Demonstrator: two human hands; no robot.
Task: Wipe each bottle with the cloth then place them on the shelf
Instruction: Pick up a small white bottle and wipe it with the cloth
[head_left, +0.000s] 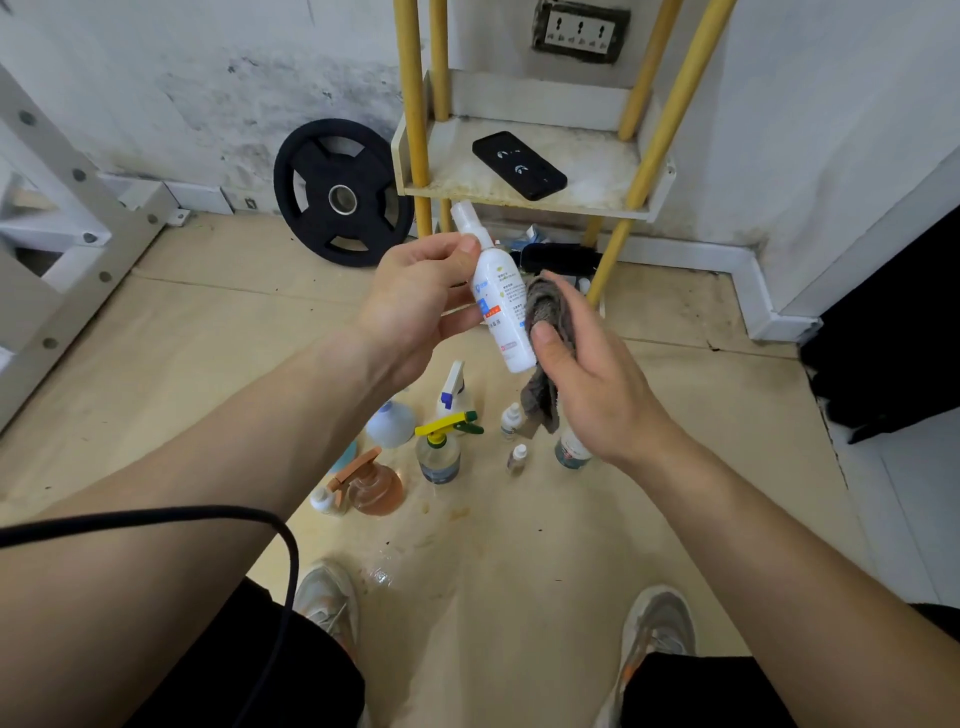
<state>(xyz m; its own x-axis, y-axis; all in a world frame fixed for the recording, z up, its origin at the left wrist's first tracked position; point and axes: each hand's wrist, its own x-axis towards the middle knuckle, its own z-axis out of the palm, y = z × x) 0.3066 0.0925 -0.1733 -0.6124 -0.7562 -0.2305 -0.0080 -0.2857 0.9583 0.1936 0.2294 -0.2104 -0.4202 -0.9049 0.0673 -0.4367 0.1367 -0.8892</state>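
A: Left hand (415, 296)?
B: It's gripping the white bottle (501, 291) near the neck, fingers curling round it. The bottle is tilting in mid-air, cap up.
A: Right hand (587, 384)?
B: It's clutching the grey cloth (548, 312), thumb on top, and pressing it against the bottle's lower side. The cloth's tail is hanging down.
A: Surroundings?
B: The bottle is hovering just in front of the yellow-legged shelf (519, 200), where a black phone (518, 164) is lying. A yellow-trigger sprayer (439, 447), an orange sprayer (371, 486) and small dropper bottles (511, 420) are standing on the floor underneath. A weight plate (340, 192) is leaning on the wall, left of the shelf.
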